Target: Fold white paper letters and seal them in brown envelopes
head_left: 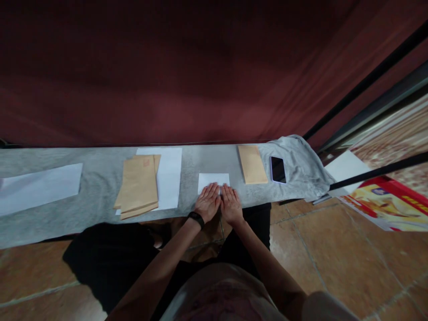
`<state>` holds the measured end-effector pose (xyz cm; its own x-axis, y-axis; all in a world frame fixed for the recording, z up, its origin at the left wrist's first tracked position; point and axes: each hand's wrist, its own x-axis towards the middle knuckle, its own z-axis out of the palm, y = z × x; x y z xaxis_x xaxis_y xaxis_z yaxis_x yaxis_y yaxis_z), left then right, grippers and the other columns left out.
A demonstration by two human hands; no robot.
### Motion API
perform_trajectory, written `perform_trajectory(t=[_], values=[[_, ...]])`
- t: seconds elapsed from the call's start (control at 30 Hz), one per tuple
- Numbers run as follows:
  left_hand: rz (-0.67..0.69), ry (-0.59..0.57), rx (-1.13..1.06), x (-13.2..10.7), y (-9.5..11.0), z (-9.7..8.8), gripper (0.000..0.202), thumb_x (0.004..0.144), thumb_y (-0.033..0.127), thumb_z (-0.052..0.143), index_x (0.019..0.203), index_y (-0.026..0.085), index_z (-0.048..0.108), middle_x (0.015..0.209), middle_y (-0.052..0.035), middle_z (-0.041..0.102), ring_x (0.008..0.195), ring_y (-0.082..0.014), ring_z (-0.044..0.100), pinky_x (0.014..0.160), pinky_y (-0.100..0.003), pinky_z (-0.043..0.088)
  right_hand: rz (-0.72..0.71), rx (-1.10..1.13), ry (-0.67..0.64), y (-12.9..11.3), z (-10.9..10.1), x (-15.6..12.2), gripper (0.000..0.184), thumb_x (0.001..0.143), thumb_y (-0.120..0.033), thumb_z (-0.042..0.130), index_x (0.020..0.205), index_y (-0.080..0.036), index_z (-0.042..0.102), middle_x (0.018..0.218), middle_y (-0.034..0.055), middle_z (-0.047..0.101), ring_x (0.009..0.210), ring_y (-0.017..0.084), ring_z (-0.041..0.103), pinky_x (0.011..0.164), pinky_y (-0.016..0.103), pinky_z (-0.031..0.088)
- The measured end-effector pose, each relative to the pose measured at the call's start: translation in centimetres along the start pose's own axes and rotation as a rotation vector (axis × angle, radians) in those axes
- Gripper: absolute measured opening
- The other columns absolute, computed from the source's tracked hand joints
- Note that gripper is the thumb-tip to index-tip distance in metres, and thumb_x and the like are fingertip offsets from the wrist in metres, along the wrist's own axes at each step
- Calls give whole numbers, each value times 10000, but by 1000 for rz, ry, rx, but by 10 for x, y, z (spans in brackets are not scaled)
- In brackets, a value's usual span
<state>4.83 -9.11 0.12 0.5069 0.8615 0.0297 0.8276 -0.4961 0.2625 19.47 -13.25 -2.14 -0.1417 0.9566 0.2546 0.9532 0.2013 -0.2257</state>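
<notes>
A small white sheet of paper (213, 179), perhaps folded, lies on the grey cloth in front of me. My left hand (207, 206) rests flat on its near edge, fingers stretched out and pointing away from me. Beside it, my right hand (231, 206) lies flat on the same paper, the two thumbs close together. Both palms hide the near part of the sheet. To the left, several brown envelopes (138, 185) are stacked partly over larger white sheets (171, 178). A brown envelope (253, 165) lies to the right.
A phone (278, 170) with a dark screen lies near the right end of the grey cloth (96, 178). More white paper (40, 187) is at the far left. A dark red curtain (187, 89) hangs behind. At right are black bars (377, 173) and a red-yellow box (391, 203).
</notes>
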Motion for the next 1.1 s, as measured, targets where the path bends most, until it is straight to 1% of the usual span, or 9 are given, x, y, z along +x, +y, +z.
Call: perform_trajectory(t=[0.1,0.2,0.3,0.4,0.63,0.73,0.83,0.93,1.1], values=[[18,-51,-32,17,6,0,574,1043,334,214,1547,112,379,1636,-98,350,1542,-209,243,1276,-422,201,-20,-19,5,0,3,0,581,994,-215,430,1548,-51,362,1594,176,404,1510,271,311,1242,485,241],[-10,-57,-38,32,8,2,616,1047,410,211,1552,91,362,1648,-112,317,1550,-216,216,1280,-410,176,-39,-22,30,1,4,-1,585,981,-225,452,1529,-31,381,1578,193,423,1504,288,317,1230,502,261],[-27,-53,-29,41,6,1,683,1034,497,244,1560,70,334,1657,-130,285,1556,-229,197,1281,-404,165,-45,-4,54,1,4,-1,559,1003,-245,425,1513,-16,400,1552,205,457,1500,294,327,1217,504,286],[-57,-41,-15,45,-1,-1,717,1028,520,245,1566,49,311,1658,-145,273,1558,-237,188,1282,-407,160,-38,15,67,0,2,0,541,1024,-283,410,1496,-17,426,1531,216,480,1482,298,361,1212,501,298],[-151,10,36,37,-23,2,718,1025,496,255,1580,42,263,1666,-159,246,1563,-247,165,1281,-422,153,-23,23,75,-1,1,0,553,1048,-323,403,1531,-56,386,1568,193,437,1485,290,362,1220,496,286],[-187,51,46,29,-30,6,704,1026,473,258,1581,39,255,1666,-166,243,1565,-257,154,1277,-442,164,-10,24,67,-2,1,0,551,1052,-332,399,1522,-43,401,1562,204,440,1487,290,361,1221,497,284],[-196,79,44,24,-34,9,675,1030,438,247,1583,51,256,1661,-162,263,1563,-259,163,1271,-460,184,32,42,61,-4,-1,4,533,1057,-341,388,1510,-64,434,1547,188,468,1476,287,384,1226,505,274],[-200,86,45,23,-35,9,649,1029,402,250,1590,76,255,1662,-148,270,1563,-250,164,1271,-455,185,70,73,39,-8,-5,19,509,1067,-334,351,1505,-97,458,1525,157,507,1450,265,429,1237,499,260],[-167,30,51,23,-35,4,610,1006,308,287,1592,135,292,1680,-112,228,1571,-264,118,1270,-478,184,-27,126,-28,-17,0,56,513,1059,-303,343,1543,-145,408,1551,129,481,1458,238,418,1235,483,277]])
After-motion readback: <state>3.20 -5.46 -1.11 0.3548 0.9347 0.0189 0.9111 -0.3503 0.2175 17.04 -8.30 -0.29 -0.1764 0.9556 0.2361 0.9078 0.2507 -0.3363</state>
